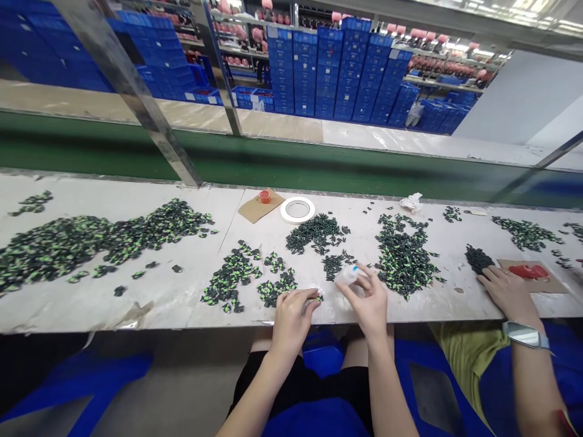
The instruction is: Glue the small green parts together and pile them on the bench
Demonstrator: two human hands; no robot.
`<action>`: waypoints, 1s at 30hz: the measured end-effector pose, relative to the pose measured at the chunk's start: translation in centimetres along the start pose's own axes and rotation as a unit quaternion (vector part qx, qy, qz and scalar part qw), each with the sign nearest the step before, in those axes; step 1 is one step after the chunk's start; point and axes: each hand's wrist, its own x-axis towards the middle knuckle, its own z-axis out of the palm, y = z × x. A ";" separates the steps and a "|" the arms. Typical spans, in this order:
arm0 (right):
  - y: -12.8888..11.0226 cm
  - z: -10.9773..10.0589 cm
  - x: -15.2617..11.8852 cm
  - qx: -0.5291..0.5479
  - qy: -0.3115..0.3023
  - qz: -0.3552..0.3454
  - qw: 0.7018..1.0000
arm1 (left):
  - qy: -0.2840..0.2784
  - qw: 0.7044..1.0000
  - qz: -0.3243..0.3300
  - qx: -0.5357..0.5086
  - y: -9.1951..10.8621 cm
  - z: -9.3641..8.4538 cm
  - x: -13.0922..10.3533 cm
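Our left hand point(291, 312), in the head view, is near the front edge of the white table point(177, 297), its thumb and fingers drawn together around a small dark-and-green part point(320, 298). Our right hand point(371, 300), just beside it, pinches a translucent container point(348, 275) with a blue tip between thumb and forefinger; the container is slightly blurred, so we cannot tell its exact shape. The two hands are apart.

Left of our left hand we see two loose piles of similar parts, the outer pile point(230, 273) and the nearer pile point(277, 287). Beyond our hands lies a heap of narrow dark pieces point(314, 233), with a roll of white tape point(283, 210) just behind it. Next to the roll, a red cup point(265, 196) stands on a piece of cardboard point(255, 210). A dense pile point(404, 261) lies right of our right hand, with crumpled white paper or film point(411, 202) behind it, and a long mound point(68, 243) spreads over the left of the table.

Farther right, a co-worker's hand point(510, 295), with a watch point(526, 334) on the wrist, touches a black heap point(478, 259) near a red object point(528, 271) on cardboard. Stacked blue crates point(328, 73) stand across from us.
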 end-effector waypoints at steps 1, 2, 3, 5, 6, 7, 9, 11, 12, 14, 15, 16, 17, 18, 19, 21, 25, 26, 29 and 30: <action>0.2 0.4 -0.4 -0.015 -0.026 -0.002 1.000 | 0.007 1.000 0.007 0.007 0.0 0.0 0.0; 0.3 0.7 -0.7 -0.028 -0.045 -0.007 0.999 | 0.015 1.000 0.013 0.013 -0.1 0.1 0.0; 0.4 0.9 -1.0 -0.038 -0.058 -0.015 0.997 | 0.020 0.999 0.019 0.018 -0.1 0.1 0.0; 0.5 0.8 -1.4 -0.050 -0.075 -0.035 0.995 | 0.024 0.999 0.028 0.027 -0.1 0.1 0.1; 0.6 0.5 -1.4 -0.055 -0.078 -0.048 0.994 | 0.022 0.999 0.031 0.031 -0.1 0.1 0.1; 0.5 0.1 -1.4 -0.064 -0.076 -0.064 0.993 | 0.021 0.999 0.033 0.034 0.0 0.2 0.2; 0.5 -1.0 -1.2 -0.097 -0.047 -0.097 0.989 | 0.015 0.999 0.035 0.034 0.1 0.2 0.3; 0.5 -1.8 -0.8 -0.149 0.010 -0.120 0.982 | 0.010 0.999 0.037 0.022 0.2 0.3 0.3; 0.6 -2.0 -0.5 -0.179 0.036 -0.123 0.975 | 0.009 0.999 0.039 0.012 0.2 0.2 0.3; 0.9 -1.9 0.0 -0.238 0.062 -0.116 0.962 | 0.012 0.999 0.039 -0.017 0.3 0.0 0.1; 1.1 -1.6 0.2 -0.263 0.063 -0.109 0.956 | 0.016 0.999 0.034 -0.034 0.4 -0.2 0.0; 1.3 -1.2 0.4 -0.284 0.061 -0.103 0.952 | 0.022 0.998 0.026 -0.052 0.5 -0.5 -0.2; 1.4 -0.8 0.6 -0.299 0.056 -0.097 0.948 | 0.028 0.997 0.016 -0.072 0.6 -0.8 -0.3; 1.6 -0.5 0.7 -0.310 0.049 -0.094 0.945 | 0.034 0.995 0.004 -0.090 0.7 -1.1 -0.4; 1.7 -0.2 0.8 -0.318 0.042 -0.094 0.942 | 0.037 0.993 -0.009 -0.108 0.9 -1.5 -0.4; 1.8 0.0 0.8 -0.328 0.031 -0.100 0.939 | 0.038 0.989 -0.034 -0.140 1.3 -2.1 -0.4; 1.8 -0.1 0.8 -0.330 0.023 -0.117 0.936 | 0.034 0.982 -0.063 -0.177 1.9 -2.4 -0.3; 1.7 0.0 0.8 -0.329 0.019 -0.119 0.936 | 0.035 0.981 -0.066 -0.181 1.9 -2.3 -0.3; 1.4 0.4 1.1 -0.329 0.010 -0.121 0.936 | 0.038 0.978 -0.072 -0.190 1.9 -2.0 -0.5; 1.3 0.6 1.2 -0.329 0.010 -0.119 0.937 | 0.039 0.978 -0.072 -0.192 1.9 -1.9 -0.5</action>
